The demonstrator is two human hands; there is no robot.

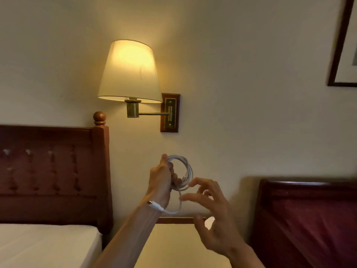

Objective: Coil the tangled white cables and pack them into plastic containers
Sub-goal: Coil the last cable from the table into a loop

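Below the lamp [129, 74], left hand [161, 178] grips coiled cable [183, 172] (right hand [210, 211] fingers spread).

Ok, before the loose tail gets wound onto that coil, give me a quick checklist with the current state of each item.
1. Coil secured: ok. The left hand grips the white cable coil with its loops gathered.
2. Loose tail free of snags: ok. The tail hangs from the coil and curves under the left wrist.
3. Connector end located: ok. The plug lies against the left wrist.
4. Right hand holding the tail: cannot tell. The right hand is blurred, fingers spread beside the tail.
5. Plastic container within reach: cannot tell. None is in view.
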